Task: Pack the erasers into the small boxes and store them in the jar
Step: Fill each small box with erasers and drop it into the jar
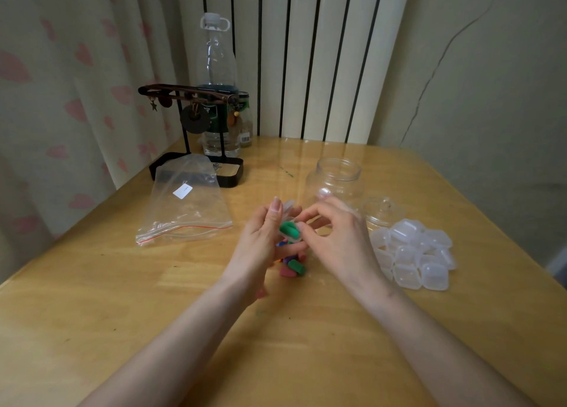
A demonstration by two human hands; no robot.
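1. Centrally in the frame, a small clear box (291, 230) with its lid hinged open is held between both hands, with a green eraser (289, 229) lying inside it.
2. The left hand (260, 238) cups the box from the left, thumb upright against the lid, fingers curled beneath it.
3. The right hand (333, 235) pinches the box's right edge between thumb and forefinger, the other fingers loosely bent.
4. Just below the box, a small heap of erasers (293, 267) lies on the table (122, 314); green, pink and purple ones show, partly hidden by the left hand's fingers.
5. Right of centre, a pile of closed translucent boxes (414, 253) sits beside the right wrist.
6. Above the hands stands the jar (336, 176), open and upright; I cannot tell whether anything lies in it.
7. Its lid (382, 210) rests on the table between the jar and the pile.
8. Left of centre lies a clear zip bag (184, 207), flat, its upper end lapping over a black stand's tray.
9. In the upper left, the stand (190, 100) holds hanging trinkets, with a plastic bottle (217, 78) behind it.
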